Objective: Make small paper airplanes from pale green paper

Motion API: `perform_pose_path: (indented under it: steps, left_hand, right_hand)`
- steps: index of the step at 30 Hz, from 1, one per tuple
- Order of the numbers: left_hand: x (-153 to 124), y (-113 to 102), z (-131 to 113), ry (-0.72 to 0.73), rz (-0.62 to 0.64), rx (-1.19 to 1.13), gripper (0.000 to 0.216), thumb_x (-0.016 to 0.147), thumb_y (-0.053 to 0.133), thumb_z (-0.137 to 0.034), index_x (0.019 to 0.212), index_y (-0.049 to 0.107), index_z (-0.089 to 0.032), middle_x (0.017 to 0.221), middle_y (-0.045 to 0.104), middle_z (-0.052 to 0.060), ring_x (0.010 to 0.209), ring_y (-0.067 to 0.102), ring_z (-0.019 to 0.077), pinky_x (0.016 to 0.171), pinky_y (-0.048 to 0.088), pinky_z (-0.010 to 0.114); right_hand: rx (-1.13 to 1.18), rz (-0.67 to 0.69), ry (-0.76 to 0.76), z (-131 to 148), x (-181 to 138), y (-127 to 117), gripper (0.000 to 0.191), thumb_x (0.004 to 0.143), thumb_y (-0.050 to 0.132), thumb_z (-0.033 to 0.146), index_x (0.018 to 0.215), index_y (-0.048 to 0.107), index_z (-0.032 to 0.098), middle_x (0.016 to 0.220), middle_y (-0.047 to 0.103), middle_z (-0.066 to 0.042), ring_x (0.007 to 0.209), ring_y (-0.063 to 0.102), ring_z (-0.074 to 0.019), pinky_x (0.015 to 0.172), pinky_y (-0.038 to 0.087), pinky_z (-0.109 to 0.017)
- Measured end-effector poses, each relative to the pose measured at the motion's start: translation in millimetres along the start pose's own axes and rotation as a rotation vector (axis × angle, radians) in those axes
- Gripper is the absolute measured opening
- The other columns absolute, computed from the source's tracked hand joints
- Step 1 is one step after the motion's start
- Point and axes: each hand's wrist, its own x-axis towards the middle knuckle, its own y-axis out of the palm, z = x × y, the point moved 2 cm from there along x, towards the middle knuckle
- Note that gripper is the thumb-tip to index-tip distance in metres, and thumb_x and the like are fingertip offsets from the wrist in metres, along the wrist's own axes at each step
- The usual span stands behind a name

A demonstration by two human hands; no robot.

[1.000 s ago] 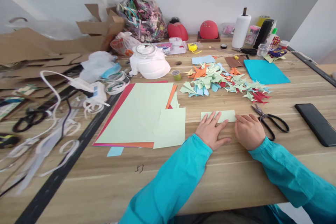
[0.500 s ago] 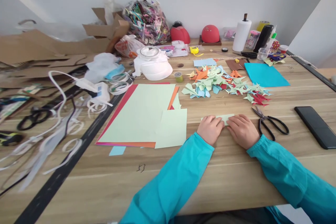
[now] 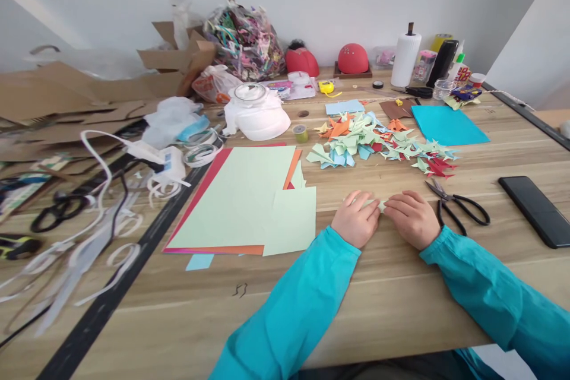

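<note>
A small folded piece of pale green paper (image 3: 382, 206) lies on the wooden table between my hands, mostly covered by my fingers. My left hand (image 3: 356, 221) grips its left end with bent fingers. At the other end, my right hand (image 3: 412, 219) pinches the paper, fingers pressed together. Black-handled scissors (image 3: 458, 203) rest just right of my right hand, blades slightly apart. Beyond my hands is a pile of folded paper pieces (image 3: 356, 136) in green, orange, blue and red. A loose pale green sheet (image 3: 291, 222) overlaps a stack of larger coloured paper (image 3: 236, 196) to my left.
A black phone (image 3: 537, 211) lies at the right. Turquoise paper (image 3: 449, 124), a yellow tape measure (image 3: 326, 88) and a spool (image 3: 300, 133) sit farther back. Cables, a power strip (image 3: 167, 160) and cardboard (image 3: 57, 92) crowd the left side.
The pale green paper shows less between my hands and now looks narrower, with my fingers curled closer over it. The camera view has shifted slightly.
</note>
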Motion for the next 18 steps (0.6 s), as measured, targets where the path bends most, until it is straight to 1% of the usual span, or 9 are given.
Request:
perform_pose_path:
  steps: [2,4,9,14,18]
  left_hand:
    - [-2,-2,8,-0.008,-0.008,-0.024,0.024,0.086,0.042,-0.018,0.088,0.066,-0.020,0.103,0.067,0.005,0.107,0.054,0.0232,0.096,0.037,0.050]
    - [-5,-4,17,-0.020,-0.016,-0.023,0.024,0.084,0.043,-0.017,0.089,0.066,-0.021,0.103,0.067,0.005,0.108,0.054,0.0235,0.098,0.036,0.052]
    - [-13,-9,38,-0.063,-0.085,0.084,0.021,0.081,0.047,-0.017,0.088,0.067,-0.020,0.102,0.068,0.003,0.106,0.056,0.0254,0.096,0.037,0.052]
    - [-20,-12,51,-0.159,-0.124,0.108,0.023,0.081,0.045,-0.016,0.089,0.067,-0.020,0.100,0.069,0.004,0.101,0.059,0.0238,0.095,0.037,0.050]
    - [-24,-20,58,-0.230,-0.212,0.181,0.023,0.081,0.044,-0.015,0.085,0.067,-0.019,0.096,0.070,0.006,0.094,0.062,0.0233,0.092,0.038,0.049]
  right_hand:
    - [-0.015,-0.023,0.018,-6,0,-3,0.020,0.083,0.048,0.009,0.084,0.066,0.019,0.091,0.071,-0.004,0.092,0.059,-0.0157,0.086,0.040,-0.034]
    - [-0.029,-0.045,0.051,-13,0,-5,0.019,0.082,0.051,0.010,0.084,0.067,0.019,0.091,0.071,-0.003,0.091,0.059,-0.0156,0.082,0.041,-0.032]
    - [-0.070,-0.089,0.126,-23,-2,-7,0.017,0.081,0.052,0.010,0.085,0.067,0.019,0.090,0.071,-0.002,0.088,0.061,-0.0154,0.078,0.042,-0.030]
    - [-0.063,-0.073,0.126,-23,-2,-7,0.018,0.082,0.051,0.010,0.085,0.067,0.019,0.091,0.071,-0.003,0.089,0.061,-0.0152,0.080,0.041,-0.029]
    - [-0.063,-0.107,0.168,-25,-4,-6,0.019,0.081,0.052,0.010,0.087,0.067,0.019,0.091,0.071,-0.004,0.089,0.060,-0.0154,0.080,0.041,-0.030]
